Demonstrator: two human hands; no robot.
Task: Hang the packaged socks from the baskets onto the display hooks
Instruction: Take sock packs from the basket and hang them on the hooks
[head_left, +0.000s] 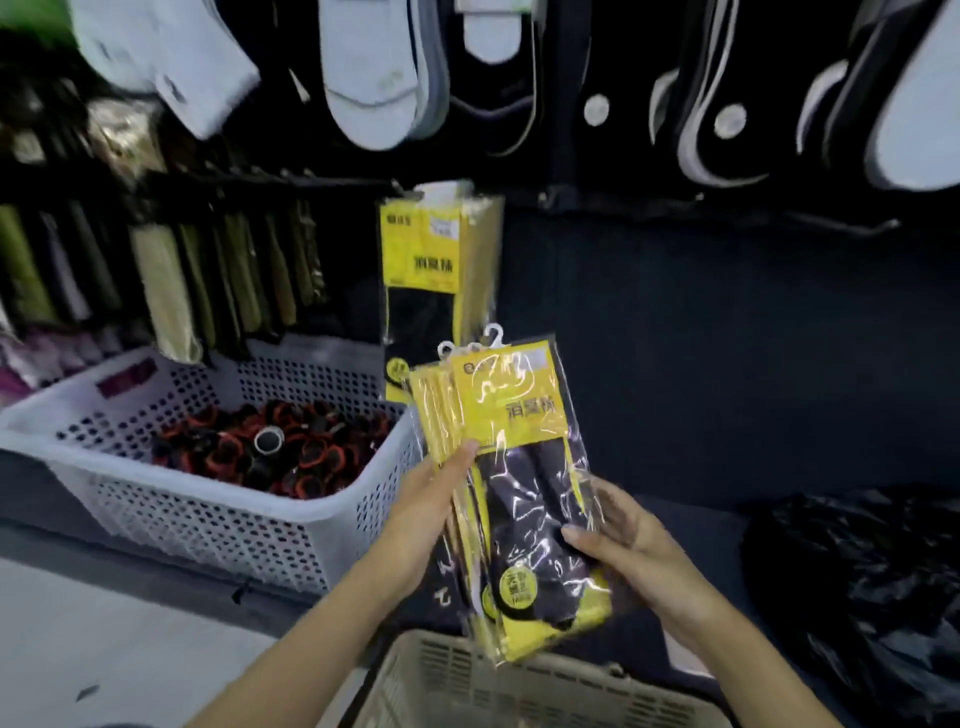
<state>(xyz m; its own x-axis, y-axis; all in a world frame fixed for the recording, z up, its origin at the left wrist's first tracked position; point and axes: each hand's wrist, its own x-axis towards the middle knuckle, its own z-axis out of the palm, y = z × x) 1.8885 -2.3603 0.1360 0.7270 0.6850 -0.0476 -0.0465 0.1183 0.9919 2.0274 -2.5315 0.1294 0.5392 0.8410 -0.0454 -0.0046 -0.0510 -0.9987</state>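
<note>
Got a fanned stack of packaged socks (511, 488) in both hands, the yellow-card, clear-plastic kind with black socks inside. They're up in front of me, above the rim of the beige basket (441, 675) at the bottom of the view.

My left hand (421, 519) grips the left edge of the stack, thumb on the front and fingers curled round the back. My right hand (639, 540) holds the lower right side the same way, thumb pressed on the top pack's plastic. The little white plastic hangers (493, 338) stick up at the top of the stack.

Just behind them, more of the same yellow packs (439, 260) hang on the display. It's too blurry to make out the hook itself.

To the left is a white perforated basket (208, 514) full of rolled black and red-orange socks (270, 452). White no-show socks (374, 78) hang along the top, olive and beige packs (171, 291) on the left rack, and a crumpled black plastic bag (857, 597) sits on my right.
</note>
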